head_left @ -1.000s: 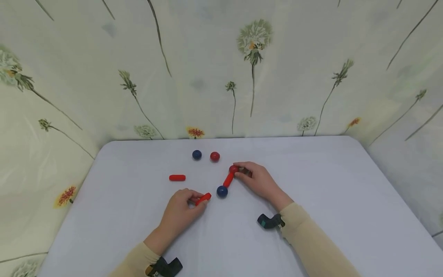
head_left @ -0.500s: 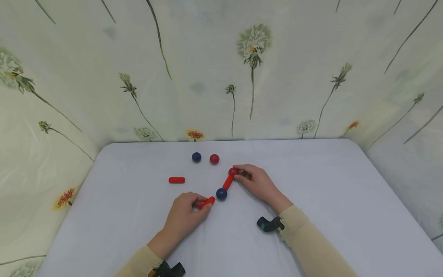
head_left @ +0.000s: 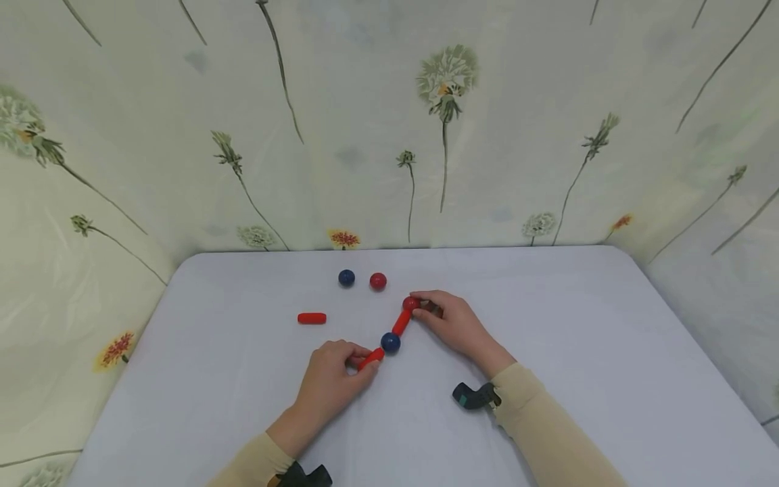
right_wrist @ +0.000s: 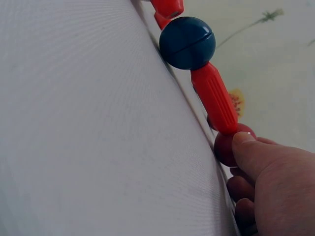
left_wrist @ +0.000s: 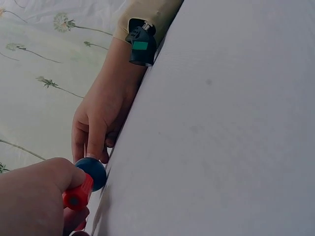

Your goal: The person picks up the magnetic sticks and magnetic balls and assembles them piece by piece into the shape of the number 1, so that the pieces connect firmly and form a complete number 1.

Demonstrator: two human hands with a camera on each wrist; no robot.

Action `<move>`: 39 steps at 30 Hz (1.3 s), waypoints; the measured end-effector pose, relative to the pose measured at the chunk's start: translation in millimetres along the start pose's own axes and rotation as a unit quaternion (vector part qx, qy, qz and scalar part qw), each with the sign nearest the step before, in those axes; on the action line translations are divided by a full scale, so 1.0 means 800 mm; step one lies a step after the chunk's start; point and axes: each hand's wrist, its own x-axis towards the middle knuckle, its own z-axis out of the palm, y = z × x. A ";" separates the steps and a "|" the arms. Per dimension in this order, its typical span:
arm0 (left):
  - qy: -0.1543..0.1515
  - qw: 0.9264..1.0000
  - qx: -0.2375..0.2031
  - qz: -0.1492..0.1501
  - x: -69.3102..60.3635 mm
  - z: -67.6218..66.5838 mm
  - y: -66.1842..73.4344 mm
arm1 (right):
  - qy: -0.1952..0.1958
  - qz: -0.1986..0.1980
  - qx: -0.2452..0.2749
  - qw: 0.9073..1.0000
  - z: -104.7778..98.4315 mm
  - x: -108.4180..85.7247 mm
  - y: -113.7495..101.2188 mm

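Note:
My right hand [head_left: 453, 323] pinches a red ball [right_wrist: 227, 150] between thumb and fingers. From that ball a ridged red rod [right_wrist: 214, 98] runs to a dark blue ball [right_wrist: 187, 43], the three joined in a line on the table. My left hand [head_left: 335, 379] pinches a second red rod [left_wrist: 78, 192]. Its far end meets the near left side of the blue ball in the head view; whether it is attached or only touching I cannot tell. Part of this rod is hidden by the left fingers.
Behind the hands lie a loose blue ball [head_left: 346, 278] and a loose red ball [head_left: 378, 281]. Another red rod [head_left: 312, 318] lies to their front left. White cloth covers the table [head_left: 548, 304], and a flowered curtain [head_left: 365, 135] hangs at its back edge.
My left hand has moved right with its red rod, closing the gap to the blue ball. The right hand stays on the red ball, and the joined pieces keep their place.

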 end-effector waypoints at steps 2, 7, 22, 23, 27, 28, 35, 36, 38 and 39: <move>0.003 1.000 0.001 0.002 0.000 0.001 0.001 | 0.000 0.001 0.001 1.000 -0.001 -0.001 0.000; 0.003 1.000 0.006 0.000 0.000 0.002 0.007 | -0.003 0.003 0.002 1.000 -0.002 -0.002 -0.001; 0.003 0.999 0.034 -0.006 0.002 0.005 0.008 | 0.003 -0.001 -0.002 1.000 0.001 -0.002 0.002; 0.003 0.999 0.035 -0.004 0.002 0.005 0.008 | 0.003 0.001 -0.002 1.000 0.000 -0.001 0.001; 0.005 0.999 0.036 0.000 0.002 0.005 0.008 | -0.001 0.005 0.000 1.000 -0.001 -0.001 -0.001; 0.006 0.999 0.037 0.001 0.002 0.005 0.008 | -0.001 0.005 0.001 1.000 -0.001 -0.001 -0.002; 0.011 0.999 0.044 0.004 0.001 0.008 0.007 | 0.000 0.001 -0.001 1.000 -0.002 -0.002 -0.005; 0.012 0.999 0.045 0.005 0.001 0.008 0.007 | 0.000 0.002 -0.001 1.000 -0.002 -0.002 -0.005; 0.014 0.999 0.046 0.008 0.001 0.009 0.006 | 0.000 0.003 -0.003 1.000 -0.002 -0.002 -0.004; 0.014 0.999 0.046 0.010 0.001 0.009 0.006 | 0.000 0.003 -0.003 1.000 -0.001 -0.002 -0.004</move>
